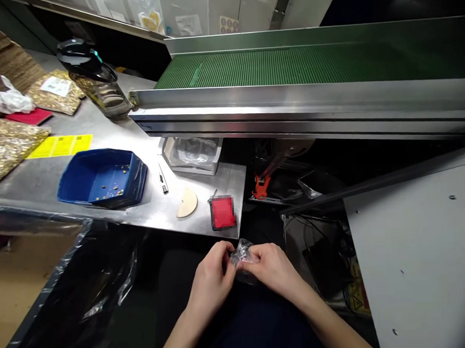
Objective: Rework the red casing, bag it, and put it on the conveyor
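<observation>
A small clear plastic bag [243, 251] is pinched between my two hands, just off the table's front edge. My left hand [214, 271] holds its left side with thumb and fingers closed. On the right side, my right hand [272, 268] grips it the same way. The bag is crumpled, and I cannot make out anything inside it. Just above the hands, a red item [222, 212] with a dark border lies at the table corner. To its left are a pale half-round disc [187, 203] and a small cutter [162, 178].
A blue bin [100, 178] with small bits inside stands on the metal table [156, 211]. Behind are a white tray [193, 168], a bottle [99, 85] and bags of gold-coloured pieces [14, 141]. A green conveyor [281, 66] crosses above; a white panel [423, 247] stands right.
</observation>
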A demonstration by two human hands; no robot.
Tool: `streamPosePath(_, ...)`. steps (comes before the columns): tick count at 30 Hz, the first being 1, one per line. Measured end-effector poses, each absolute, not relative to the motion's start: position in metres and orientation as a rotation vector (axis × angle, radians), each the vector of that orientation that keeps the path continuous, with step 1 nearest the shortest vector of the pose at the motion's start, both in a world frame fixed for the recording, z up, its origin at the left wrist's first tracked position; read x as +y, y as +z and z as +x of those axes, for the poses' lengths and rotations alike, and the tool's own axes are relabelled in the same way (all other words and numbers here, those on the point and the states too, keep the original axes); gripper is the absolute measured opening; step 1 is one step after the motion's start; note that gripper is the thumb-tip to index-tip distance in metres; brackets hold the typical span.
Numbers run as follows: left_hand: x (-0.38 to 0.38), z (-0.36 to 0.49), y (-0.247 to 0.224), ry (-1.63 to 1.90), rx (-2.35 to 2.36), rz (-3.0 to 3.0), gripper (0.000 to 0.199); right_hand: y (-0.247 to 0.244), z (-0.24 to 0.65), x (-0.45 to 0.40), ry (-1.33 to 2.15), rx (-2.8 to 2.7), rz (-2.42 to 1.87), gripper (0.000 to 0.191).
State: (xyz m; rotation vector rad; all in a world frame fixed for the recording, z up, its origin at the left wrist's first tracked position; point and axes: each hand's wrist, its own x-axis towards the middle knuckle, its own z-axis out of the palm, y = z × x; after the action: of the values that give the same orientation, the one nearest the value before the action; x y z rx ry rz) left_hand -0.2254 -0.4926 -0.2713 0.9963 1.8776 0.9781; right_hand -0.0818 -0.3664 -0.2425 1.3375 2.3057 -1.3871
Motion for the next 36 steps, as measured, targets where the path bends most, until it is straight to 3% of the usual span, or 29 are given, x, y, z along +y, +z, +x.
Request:
streamPosePath(3, -0.496, -0.223, -0.274, 1.085, 1.726, 0.862, 0.022, -0.249, -0.090, -0.373, -1.788, 2.072, 1.168, 0.059)
streamPosePath(6, -0.496, -0.229, -0.280, 1.129, 1.648, 0.786, 0.014, -0.260, -0.088, -0.374, -2.168, 1.774, 0.955, 0.065)
streamPosePath(10, -0.500, -0.247, -0.290, 1.156, 1.794, 0.713, 0.010, -0.266, -0.081, -0.367, -2.278, 1.689, 0.966, 0.062)
streamPosePath(17, -0.514, -0.245, -0.275, 1.158, 1.817, 0.668, 0.025, -0.267, -0.085, -0.367, -2.403, 1.624, 1.034, 0.062)
streamPosePath(23, -0.510, -0.218, -0.268, 1.160, 1.279, 0.545, 0.033, -0.269, -0.094, -0.381, -2.399, 1.593, 0.901, 0.078)
streamPosePath(31, -0.527, -0.238, -0.281, 1.010, 2.013, 0.681, 0.011, -0.272, -0.082, -0.371, -2.001, 2.042, 1.325, 0.057)
streamPosePath(36, -0.515, -0.219, -0.287, 0.970, 2.059, 0.888, 0.039, -0.267, -0.091, -0.394, -1.914, 2.065, 1.171, 0.050)
